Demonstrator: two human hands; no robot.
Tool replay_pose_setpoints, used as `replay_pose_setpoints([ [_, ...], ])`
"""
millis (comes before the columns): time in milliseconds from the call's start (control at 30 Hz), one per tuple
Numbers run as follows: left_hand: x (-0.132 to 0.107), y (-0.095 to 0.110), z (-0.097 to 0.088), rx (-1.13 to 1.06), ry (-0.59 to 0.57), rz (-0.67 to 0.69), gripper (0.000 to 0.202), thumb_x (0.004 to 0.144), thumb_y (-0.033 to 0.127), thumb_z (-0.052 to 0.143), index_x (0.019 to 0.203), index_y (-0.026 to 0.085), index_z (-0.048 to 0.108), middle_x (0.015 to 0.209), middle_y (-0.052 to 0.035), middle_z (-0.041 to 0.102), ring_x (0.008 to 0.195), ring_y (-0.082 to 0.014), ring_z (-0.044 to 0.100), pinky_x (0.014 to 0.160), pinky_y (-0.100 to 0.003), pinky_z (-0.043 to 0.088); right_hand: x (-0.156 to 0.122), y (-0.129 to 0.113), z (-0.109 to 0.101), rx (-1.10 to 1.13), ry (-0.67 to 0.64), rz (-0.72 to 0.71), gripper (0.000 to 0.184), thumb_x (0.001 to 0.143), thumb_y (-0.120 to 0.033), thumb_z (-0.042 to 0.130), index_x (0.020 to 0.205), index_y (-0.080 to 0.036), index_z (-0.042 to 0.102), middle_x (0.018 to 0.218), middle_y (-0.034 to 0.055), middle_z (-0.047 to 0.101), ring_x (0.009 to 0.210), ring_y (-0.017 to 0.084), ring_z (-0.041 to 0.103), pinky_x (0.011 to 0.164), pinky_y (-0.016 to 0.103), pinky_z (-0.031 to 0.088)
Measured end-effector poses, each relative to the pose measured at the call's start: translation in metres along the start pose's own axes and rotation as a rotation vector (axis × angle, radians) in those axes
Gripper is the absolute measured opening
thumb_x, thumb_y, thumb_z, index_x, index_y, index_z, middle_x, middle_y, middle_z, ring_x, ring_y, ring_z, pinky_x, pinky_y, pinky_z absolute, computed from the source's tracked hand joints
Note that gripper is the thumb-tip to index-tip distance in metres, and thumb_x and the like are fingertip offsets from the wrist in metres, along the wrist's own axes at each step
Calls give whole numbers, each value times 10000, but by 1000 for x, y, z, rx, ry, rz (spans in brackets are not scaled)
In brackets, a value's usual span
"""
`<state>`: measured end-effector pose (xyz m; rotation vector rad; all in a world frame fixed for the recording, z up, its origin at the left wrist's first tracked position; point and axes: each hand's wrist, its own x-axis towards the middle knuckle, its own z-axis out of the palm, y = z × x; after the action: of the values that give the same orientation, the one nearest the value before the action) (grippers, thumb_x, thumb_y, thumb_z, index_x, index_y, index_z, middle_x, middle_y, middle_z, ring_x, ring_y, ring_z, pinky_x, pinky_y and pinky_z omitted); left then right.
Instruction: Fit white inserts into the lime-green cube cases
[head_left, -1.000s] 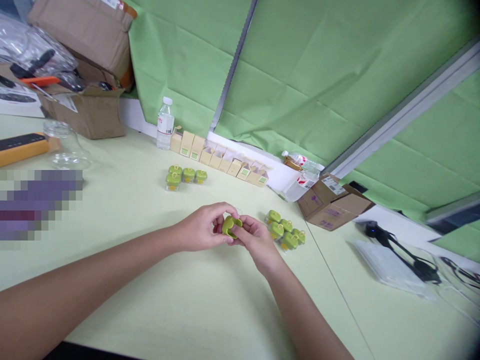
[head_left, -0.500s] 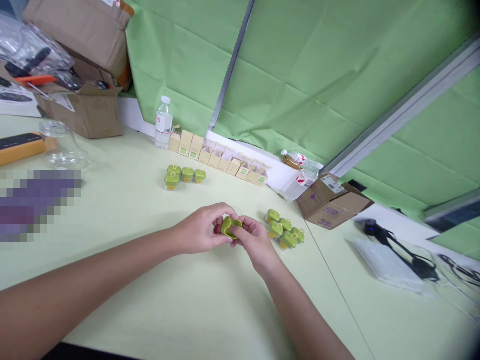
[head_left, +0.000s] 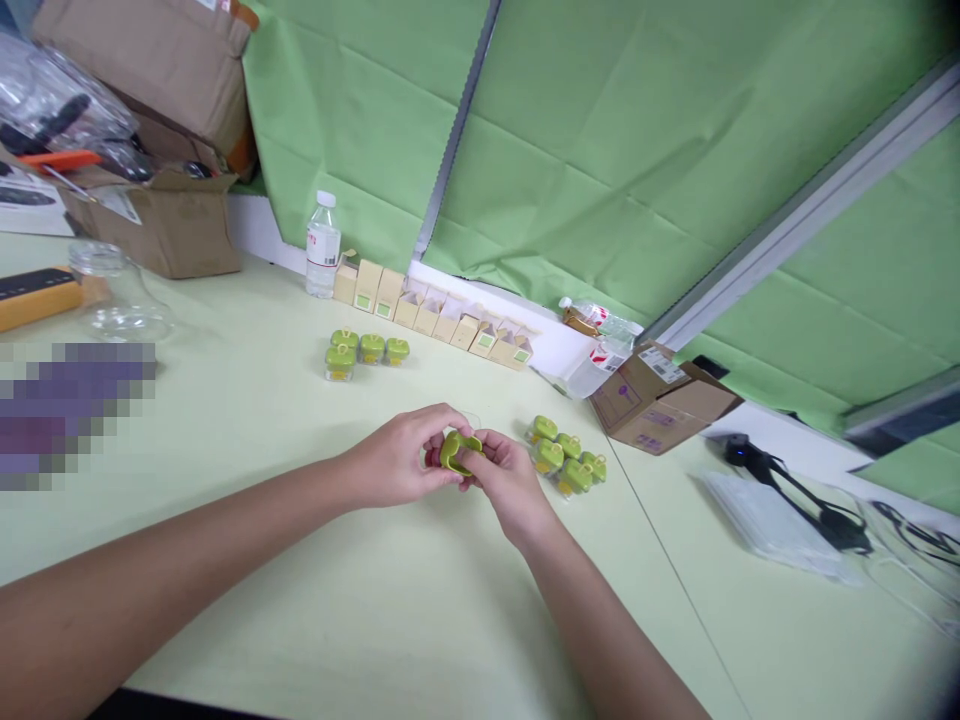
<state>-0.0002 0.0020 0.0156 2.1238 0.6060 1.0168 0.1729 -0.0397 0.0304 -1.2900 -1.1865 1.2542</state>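
Head view: both hands meet over the pale green table [head_left: 375, 600], just above its surface. Left hand [head_left: 397, 462] and right hand [head_left: 504, 478] pinch one small green lidded piece [head_left: 457, 450] between their fingertips, closed on it from either side, likely so one hand steadies it while the other works the green top. Just right of the right hand, a cluster of green-lidded little jars [head_left: 566, 462] sits within easy reach. A second group of four jars [head_left: 360, 352] stands apart, farther back left. Behind it, a row of small cream cartons [head_left: 435, 318] lines the wall edge, several flaps open, beside a water bottle [head_left: 322, 246]. A cardboard box [head_left: 660, 398] lies farther right.
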Motion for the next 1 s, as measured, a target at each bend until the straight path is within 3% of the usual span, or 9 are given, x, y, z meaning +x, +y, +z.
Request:
replay_pose_setpoints([
  [300, 1, -4, -2, -3, 1, -10, 394, 780, 189, 700, 1138, 234, 540, 1021, -13, 614, 736, -119, 561, 706, -277, 507, 0, -1, -3, -41, -21, -48, 218, 706, -307, 772, 846, -175, 671, 779, 15, 707, 688, 151, 656, 654, 303, 573],
  [600, -1, -3, 0, 121, -13, 178, 373, 849, 104, 610, 1182, 243, 516, 1131, -38, 578, 840, -128, 582, 755, -260, 508, 2, 5, -1, -132, 40, -194, 189, 729, -317, 749, 810, -199, 625, 732, 0, 665, 604, 135, 591, 562, 279, 512],
  [833, -5, -10, 1, 291, 6, 337, 374, 863, 58, 542, 1193, 224, 481, 1169, -78, 546, 971, -164, 609, 818, -274, 529, -2, 6, 2, -167, 57, -312, 169, 774, -325, 732, 822, -214, 613, 696, -22, 606, 609, 141, 580, 596, 281, 509],
  [1000, -5, -10, 2, 362, 32, 380, 368, 869, 58, 529, 1197, 216, 478, 1157, -87, 558, 945, -165, 626, 794, -270, 545, -4, 7, 2, -213, 77, -379, 105, 823, -293, 676, 866, -205, 638, 724, -7, 610, 659, 153, 599, 610, 275, 504],
])
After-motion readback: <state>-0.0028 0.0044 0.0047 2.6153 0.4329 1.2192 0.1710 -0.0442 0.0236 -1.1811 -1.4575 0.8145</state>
